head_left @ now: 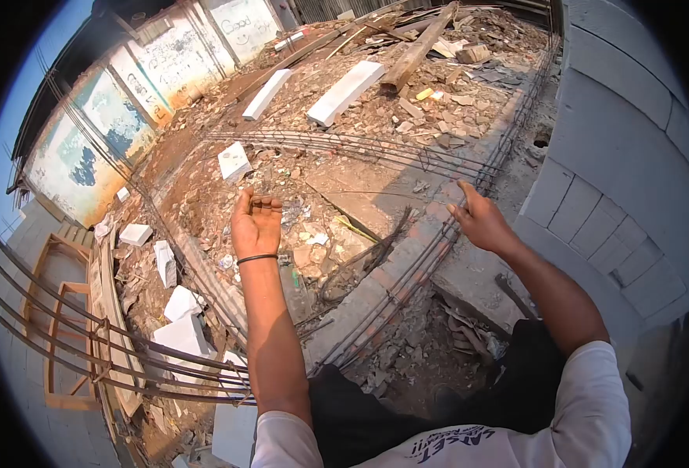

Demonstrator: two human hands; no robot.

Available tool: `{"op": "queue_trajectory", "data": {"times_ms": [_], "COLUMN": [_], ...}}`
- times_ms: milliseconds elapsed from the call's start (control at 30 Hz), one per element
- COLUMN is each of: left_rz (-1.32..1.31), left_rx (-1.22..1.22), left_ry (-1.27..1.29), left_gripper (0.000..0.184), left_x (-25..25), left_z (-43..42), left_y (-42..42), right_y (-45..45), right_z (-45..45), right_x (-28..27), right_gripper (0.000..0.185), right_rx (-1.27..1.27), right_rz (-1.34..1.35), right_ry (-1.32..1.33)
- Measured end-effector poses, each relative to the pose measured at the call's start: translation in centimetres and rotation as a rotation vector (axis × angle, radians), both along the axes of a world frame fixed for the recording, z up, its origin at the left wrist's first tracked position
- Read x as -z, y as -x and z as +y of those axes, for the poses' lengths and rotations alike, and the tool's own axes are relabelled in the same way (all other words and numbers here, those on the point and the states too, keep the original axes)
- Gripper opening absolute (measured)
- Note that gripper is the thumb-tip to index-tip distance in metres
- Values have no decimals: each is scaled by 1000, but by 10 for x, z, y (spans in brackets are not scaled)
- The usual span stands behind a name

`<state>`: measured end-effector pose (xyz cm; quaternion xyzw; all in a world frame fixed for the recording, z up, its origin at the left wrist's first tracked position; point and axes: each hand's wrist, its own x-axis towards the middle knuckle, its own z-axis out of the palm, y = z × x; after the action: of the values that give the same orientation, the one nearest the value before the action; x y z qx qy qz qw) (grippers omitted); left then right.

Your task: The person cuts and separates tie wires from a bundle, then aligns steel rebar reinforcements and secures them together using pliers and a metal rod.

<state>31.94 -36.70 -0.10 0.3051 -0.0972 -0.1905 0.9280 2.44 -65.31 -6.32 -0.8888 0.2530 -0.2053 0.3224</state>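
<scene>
My left hand (256,226) is raised palm up over the rubble, with a black band on the wrist. Its fingers are loosely bent, the thumb stands apart, and nothing shows in it. My right hand (477,220) is closed in a pinch near the corner where the rebar cages meet. A thin wire (391,193) runs leftward from its fingertips above the ground. Just below that hand lies the near rebar cage (411,285) along a brick footing (383,277). A bundle of dark wires (391,238) sits on the footing between my hands.
Another rebar cage (344,142) crosses ahead. Bent long bars (165,363) reach in from the left. White blocks (346,93), a timber beam (422,47) and broken rubble cover the ground. A grey block wall (610,156) rises close on my right; wooden frames (71,327) lean left.
</scene>
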Motion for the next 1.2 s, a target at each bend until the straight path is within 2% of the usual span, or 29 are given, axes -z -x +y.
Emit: {"op": "queue_trajectory", "data": {"times_ms": [33, 67, 133, 233, 367, 467, 533, 567, 633, 667, 733, 800, 867, 933, 1000, 1100, 1167, 1200], "left_rz": [-21, -12, 24, 51, 53, 107, 180, 173, 142, 192, 153, 144, 117, 92, 89, 79, 79, 75], "left_rx": [-11, 17, 38, 54, -31, -95, -177, -186, -164, -200, -217, -240, -235, -208, -210, -169, -150, -149], "left_ry": [-32, -32, -132, -199, -166, -141, -128, -121, -55, -24, -43, -78, -59, -18, -16, 23, 61, 87], "left_gripper": [18, 18, 17, 15, 17, 20, 21, 21, 21, 21, 22, 21, 20, 19, 18, 18, 19, 17], "left_x": [3, 9, 21, 37, 30, 23, 16, 15, 15, 4, 3, -2, -3, 1, 3, 2, 1, 1], "left_z": [-7, -16, -28, -42, -22, 8, 20, 26, 39, 39, 47, 53, 57, 61, 60, 60, 60, 60], "left_y": [5, 9, 12, 21, 3, -17, -20, -24, -33, -24, -24, -25, -31, -33, -39, -42, -44, -45], "right_y": [-3, -4, -2, 0, 2, 10, 12, 13, 17, 18, 26, 46, 71, 99, 120, 147, 159, 160], "right_z": [-15, -30, -59, -83, -56, -22, -14, -12, -12, -11, -2, 22, 40, 60, 72, 74, 67, 64], "right_x": [15, 31, 58, 94, 57, 11, 7, 5, 2, -1, -8, -28, -38, -65, -91, -112, -106, -99], "right_gripper": [68, 68, 79, 82, 78, 79, 59, 59, 33, 33, 17, 15, 17, 17, 17, 18, 16, 16], "right_rx": [63, 90, 150, 188, 136, 86, 39, 31, 33, 25, -59, -198, -407, -709, -853, -817, -479, -498], "right_rz": [41, 50, 55, 88, 48, 163, 44, 35, -107, -118, -47, 174, 306, 394, 417, 340, 269, 275], "right_ry": [4, 3, -132, 44, 103, -11, 76, 82, 230, 239, 509, 502, 437, 179, -105, -222, -260, -254]}}
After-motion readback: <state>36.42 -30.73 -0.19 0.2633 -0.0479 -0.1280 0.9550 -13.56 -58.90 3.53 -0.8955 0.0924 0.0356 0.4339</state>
